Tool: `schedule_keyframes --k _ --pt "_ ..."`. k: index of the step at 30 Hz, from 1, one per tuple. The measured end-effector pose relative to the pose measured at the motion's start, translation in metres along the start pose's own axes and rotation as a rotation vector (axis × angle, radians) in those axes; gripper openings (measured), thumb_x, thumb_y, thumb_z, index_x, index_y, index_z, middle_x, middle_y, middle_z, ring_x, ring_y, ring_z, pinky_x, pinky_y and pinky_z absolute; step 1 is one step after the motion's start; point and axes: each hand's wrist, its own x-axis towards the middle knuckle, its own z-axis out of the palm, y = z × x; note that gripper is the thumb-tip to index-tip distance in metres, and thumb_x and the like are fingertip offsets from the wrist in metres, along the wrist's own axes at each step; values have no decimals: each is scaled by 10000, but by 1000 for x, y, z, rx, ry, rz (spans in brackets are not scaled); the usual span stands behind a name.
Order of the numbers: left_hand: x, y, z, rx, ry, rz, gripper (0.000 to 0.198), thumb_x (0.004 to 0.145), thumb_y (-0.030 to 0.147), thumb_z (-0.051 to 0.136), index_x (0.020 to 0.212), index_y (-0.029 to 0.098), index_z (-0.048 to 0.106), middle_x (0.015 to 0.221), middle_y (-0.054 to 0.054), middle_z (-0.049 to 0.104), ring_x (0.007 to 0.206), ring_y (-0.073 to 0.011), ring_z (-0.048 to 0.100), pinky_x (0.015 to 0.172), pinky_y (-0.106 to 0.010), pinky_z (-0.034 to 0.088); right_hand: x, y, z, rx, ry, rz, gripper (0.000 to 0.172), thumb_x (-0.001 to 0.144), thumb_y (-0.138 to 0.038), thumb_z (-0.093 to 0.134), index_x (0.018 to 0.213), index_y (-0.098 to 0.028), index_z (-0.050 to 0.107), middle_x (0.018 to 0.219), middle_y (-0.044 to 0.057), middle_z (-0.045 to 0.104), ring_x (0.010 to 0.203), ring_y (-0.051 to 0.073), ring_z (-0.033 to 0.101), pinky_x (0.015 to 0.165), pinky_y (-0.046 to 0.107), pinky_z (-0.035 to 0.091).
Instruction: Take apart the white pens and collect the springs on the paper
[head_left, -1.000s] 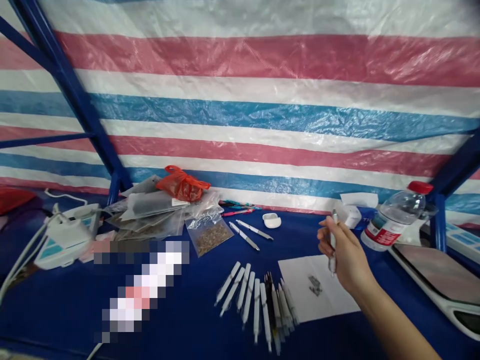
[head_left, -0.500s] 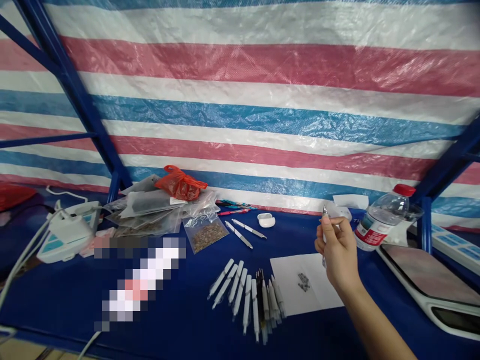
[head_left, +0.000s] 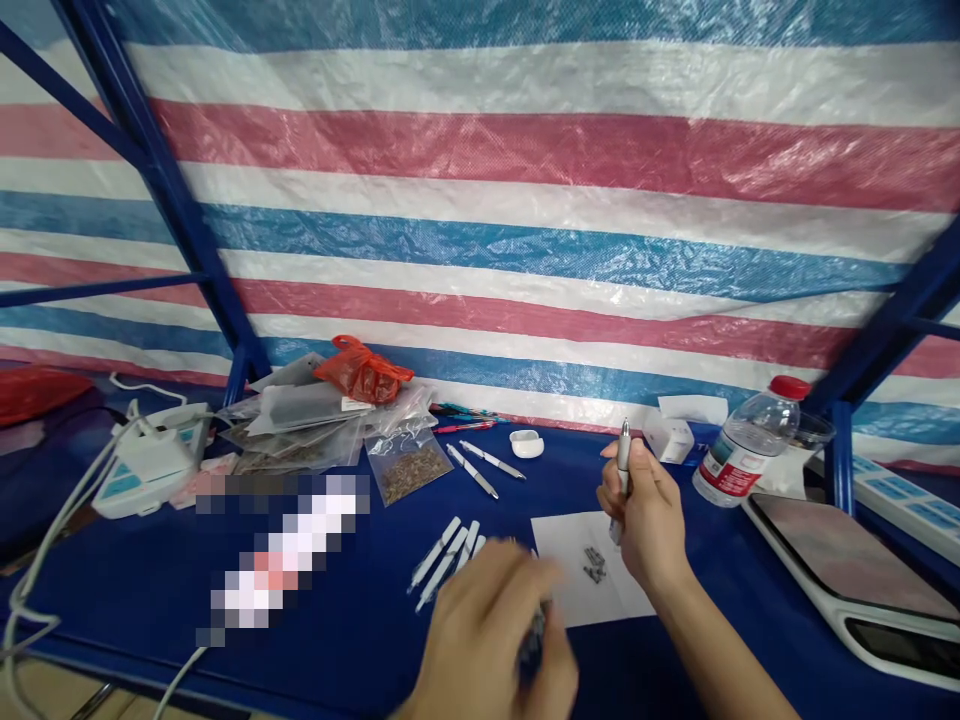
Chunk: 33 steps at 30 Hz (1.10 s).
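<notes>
My right hand (head_left: 649,510) is closed around a grey pen (head_left: 624,465), which stands nearly upright with its metal tip up. My left hand (head_left: 487,630), smeared by motion, covers much of a row of white pen barrels (head_left: 439,555). Its thumb and fingers are curved, with something dark showing between them; whether it is gripped is unclear. On a white paper sheet (head_left: 562,545) between the hands sits a small heap of grey metal parts (head_left: 594,565). Two white-and-grey pens (head_left: 472,472) lie farther back.
Behind the pens is a white earbud case (head_left: 526,443). Plastic bags (head_left: 409,470) and a red bag (head_left: 361,370) are piled at the back left. At the right stand a water bottle (head_left: 746,445) and a scale (head_left: 855,560). A power strip (head_left: 154,465) lies left.
My left hand has come into view over the white barrels. My right hand still holds the pen, now turned so that more of its barrel shows. The view has shifted slightly.
</notes>
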Motion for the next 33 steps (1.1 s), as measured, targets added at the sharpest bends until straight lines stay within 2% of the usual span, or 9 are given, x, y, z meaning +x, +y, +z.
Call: schedule_keyframes --k 3,7,12,15,17,21,27,30,33 --pt "44 -21 26 -1 -67 15 103 964 244 502 1007 205 587 867 -44 653 789 -213 641 653 -330 513 -5 4 5 44 -44 110 627 653 -786 786 811 -185 705 555 -54 483 397 32 249 375 201 226" --pt "76 -40 49 -191 -260 -11 96 924 240 557 869 214 483 847 -23 655 743 -188 630 640 -289 451 -12 13 12 72 -9 168 551 622 -708 859 830 -215 728 641 -35 501 526 94 449 457 226 398" --pt "67 -45 54 -439 -342 -97 66 984 259 483 1017 218 523 852 -5 659 695 -155 611 624 -263 417 -18 18 16 90 45 185 521 667 -697 841 924 -248 782 782 -2 559 584 114 480 476 251 422" --pt "59 -42 58 -524 -235 -153 90 994 267 439 992 215 513 876 -21 649 727 -155 610 663 -264 444 -17 22 15 41 20 154 486 699 -661 838 956 -251 803 800 3 574 599 120 479 516 271 443" --pt "58 -40 61 -528 -177 -205 107 991 282 425 971 214 506 895 -35 639 769 -169 617 693 -276 454 -15 25 13 -26 14 74 435 708 -611 853 919 -233 809 795 18 629 661 150 540 615 302 496" --pt "62 -43 55 -422 -179 -271 223 1024 361 334 932 223 483 742 7 555 654 -174 545 637 -289 371 -9 27 13 -71 -45 -51 341 662 -502 905 828 -227 789 757 23 720 724 192 635 802 373 534" --pt "67 -61 37 -427 -322 -221 367 1039 493 309 1038 214 548 661 42 502 605 -169 523 625 -273 356 -6 16 9 -33 -340 109 380 631 -495 901 911 -257 804 886 46 776 889 250 685 909 417 518" --pt "66 -67 37 -264 -370 -156 325 1066 448 312 1079 216 539 599 61 458 554 -173 527 576 -269 299 -5 15 8 -71 -277 78 337 626 -502 898 834 -256 799 903 43 764 915 248 675 918 411 510" --pt "64 -69 40 -55 -388 -76 245 1081 357 329 1043 221 529 662 30 554 619 -197 613 567 -278 273 -3 18 8 -104 -163 65 342 542 -456 952 752 -243 786 724 7 694 765 201 633 836 385 519"
